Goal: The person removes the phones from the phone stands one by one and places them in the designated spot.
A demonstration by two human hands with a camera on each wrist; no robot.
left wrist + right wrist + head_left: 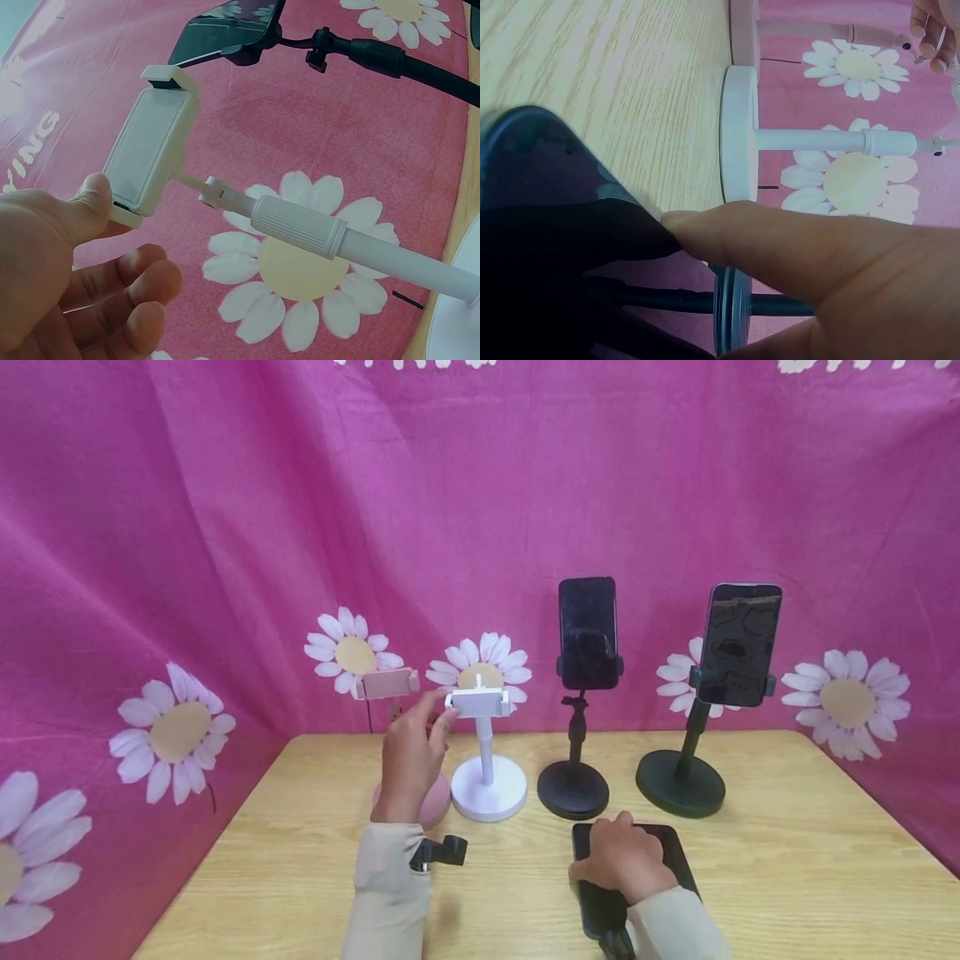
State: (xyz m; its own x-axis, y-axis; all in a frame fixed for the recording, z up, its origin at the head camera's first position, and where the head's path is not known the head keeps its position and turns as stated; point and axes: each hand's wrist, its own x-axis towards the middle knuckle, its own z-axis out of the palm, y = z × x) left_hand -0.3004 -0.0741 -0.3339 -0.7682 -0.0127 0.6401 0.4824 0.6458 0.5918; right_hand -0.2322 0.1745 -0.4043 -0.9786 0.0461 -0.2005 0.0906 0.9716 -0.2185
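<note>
A magenta daisy-print cloth [480, 485] hangs beyond the left hand [411, 756] and right hand [624, 860]; a wooden counter [262, 860] spreads beneath them. Beyond the right hand are a dark green stand [681, 783] and a black stand [573, 792], each bearing a phone. Just right of the left hand is a white stand [489, 789]; behind that hand, a partly hidden pink stand [436, 804]. The right hand grips a dark flat device [602, 910] beneath it, thumb at its edge. The left thumb and forefinger pinch the white stand's clamp [142, 150].

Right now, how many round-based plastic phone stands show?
4, left to right: a pink stand partly hidden behind the left hand, a white stand, a black stand and a dark green stand.
</note>
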